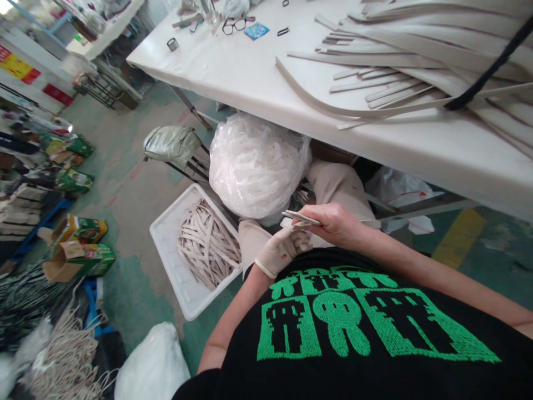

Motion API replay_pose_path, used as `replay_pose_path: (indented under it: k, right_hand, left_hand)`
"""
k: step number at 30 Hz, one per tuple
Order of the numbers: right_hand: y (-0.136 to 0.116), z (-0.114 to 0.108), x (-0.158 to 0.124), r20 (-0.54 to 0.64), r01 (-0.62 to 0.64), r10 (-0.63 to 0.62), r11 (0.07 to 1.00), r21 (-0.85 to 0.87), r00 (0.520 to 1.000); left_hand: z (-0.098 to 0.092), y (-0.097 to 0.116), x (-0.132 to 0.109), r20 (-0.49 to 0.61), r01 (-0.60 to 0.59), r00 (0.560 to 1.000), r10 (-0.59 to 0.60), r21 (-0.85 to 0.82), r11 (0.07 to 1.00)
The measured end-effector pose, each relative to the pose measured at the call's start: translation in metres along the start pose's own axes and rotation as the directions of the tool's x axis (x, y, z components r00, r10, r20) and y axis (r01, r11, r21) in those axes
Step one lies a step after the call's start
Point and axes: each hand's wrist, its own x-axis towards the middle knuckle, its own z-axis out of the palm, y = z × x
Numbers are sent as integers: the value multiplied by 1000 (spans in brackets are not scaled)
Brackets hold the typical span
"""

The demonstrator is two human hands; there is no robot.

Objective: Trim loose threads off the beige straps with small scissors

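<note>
Both my hands meet above my lap, close against the black shirt. My right hand (335, 223) is bare and closed, pinching short ends of pale grey flat strips (303, 217) that point left. My left hand (281, 248) wears a thin whitish glove with a small red mark. Its fingers are curled just under the strip ends; a small white piece shows at the fingertips, too unclear to name. To the left, a white plastic bin (170, 260) holds a tangle of similar strips (208, 244). A clear plastic bag of white material (258, 166) stands before my knees.
The white table (245, 72) carries a large pile of flat strips (400, 55), with one curving along its front edge. Eyeglasses (234, 26) and a blue packet (257, 31) lie farther back. A covered stool (172, 145) and cardboard boxes (79, 261) stand left.
</note>
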Motion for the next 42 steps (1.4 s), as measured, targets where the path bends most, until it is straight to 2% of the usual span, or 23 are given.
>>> replay_pose_path:
  k: [2, 4, 6, 8, 11, 14, 16, 18, 19, 21, 24, 26, 29, 31, 34, 39, 42]
  right_hand:
    - [-2, -3, 1, -24, -50, 51, 999, 15, 998]
    - [-6, -9, 0, -44, -118, 122, 990, 80, 992]
    - [-12, -18, -2, -36, -213, 224, 958, 191, 974]
    - [-19, -32, -6, 12, -275, 288, 902, 333, 958]
    - [-28, -58, -17, 87, -239, 227, 820, 520, 970]
    - [-27, -81, -34, 173, -223, 147, 762, 609, 974]
    - [-21, -91, -44, 215, -253, 147, 728, 638, 965]
    - [-13, -93, -48, 233, -287, 174, 691, 663, 957]
    - [-10, -91, -47, 233, -304, 198, 675, 672, 952]
    - [-5, -83, -38, 231, -345, 257, 659, 668, 938]
    - [-2, -65, -16, 207, -371, 316, 657, 656, 926]
    - [0, -56, 2, 197, -379, 337, 648, 661, 921]
    - [8, -48, 26, 174, -381, 372, 607, 697, 912]
    - [14, -47, 40, 151, -368, 389, 578, 728, 909]
    - [24, -46, 56, 114, -342, 408, 546, 765, 906]
    - [31, -48, 72, 52, -257, 363, 543, 800, 930]
    - [28, -49, 75, -23, -204, 347, 603, 771, 937]
  left_hand:
    - [-11, -6, 11, 157, 122, 980, -122, 10, 992]
    - [-24, -13, 26, 228, 265, 939, -257, -5, 964]
    - [-37, -19, 41, 168, 345, 930, -327, -96, 934]
    - [-49, -22, 54, 29, 329, 943, -332, -227, 917]
    - [-66, -14, 65, -196, 160, 949, -248, -380, 911]
    - [-81, 12, 60, -334, -95, 940, -64, -439, 894]
    - [-87, 35, 49, -430, -280, 900, 69, -449, 848]
    - [-87, 57, 36, -513, -460, 831, 215, -417, 784]
    - [-85, 65, 30, -519, -524, 802, 295, -377, 764]
    - [-77, 72, 21, -435, -586, 781, 449, -259, 768]
    - [-61, 62, 17, -197, -573, 808, 555, -42, 819]
    - [-52, 47, 19, -62, -523, 846, 529, 92, 847]
    - [-44, 29, 22, 73, -406, 913, 402, 270, 873]
    - [-38, 22, 22, 125, -330, 944, 305, 372, 868]
    - [-28, 20, 19, 158, -264, 964, 213, 510, 818]
    - [-16, 21, 12, 157, -194, 980, 123, 614, 765]
    - [-11, 26, 10, 197, -241, 969, 149, 627, 741]
